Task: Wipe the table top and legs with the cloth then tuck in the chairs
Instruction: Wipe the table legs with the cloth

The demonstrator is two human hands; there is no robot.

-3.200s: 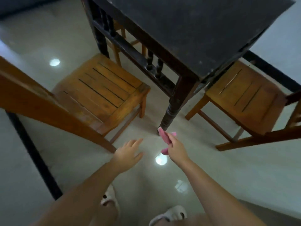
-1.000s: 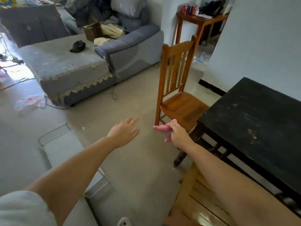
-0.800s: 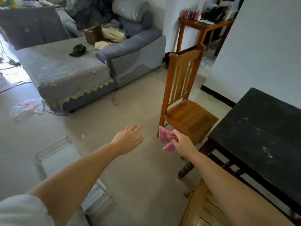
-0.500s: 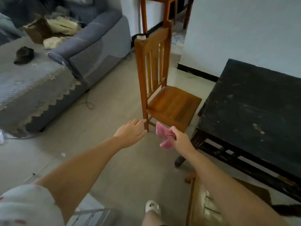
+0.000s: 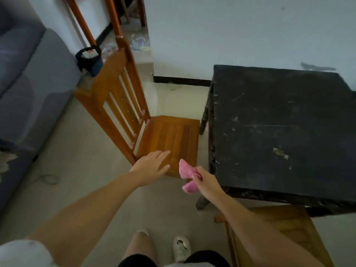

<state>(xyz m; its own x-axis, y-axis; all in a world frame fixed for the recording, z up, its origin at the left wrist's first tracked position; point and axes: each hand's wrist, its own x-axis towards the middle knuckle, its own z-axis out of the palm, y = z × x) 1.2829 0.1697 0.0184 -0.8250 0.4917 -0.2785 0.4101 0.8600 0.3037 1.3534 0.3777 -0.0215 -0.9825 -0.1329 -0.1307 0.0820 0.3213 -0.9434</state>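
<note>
Here, the right hand (image 5: 205,180) pinches a crumpled pink cloth (image 5: 187,176) in closed fingers, just beside the scuffed black tabletop (image 5: 279,128). The left hand (image 5: 152,166), fingers spread flat, hovers over the wooden chair (image 5: 169,139) seat's near edge.

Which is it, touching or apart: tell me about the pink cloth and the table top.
Apart. The head view shows the pink cloth bunched in the right hand, with floor and a table leg between it and the table top.
</note>
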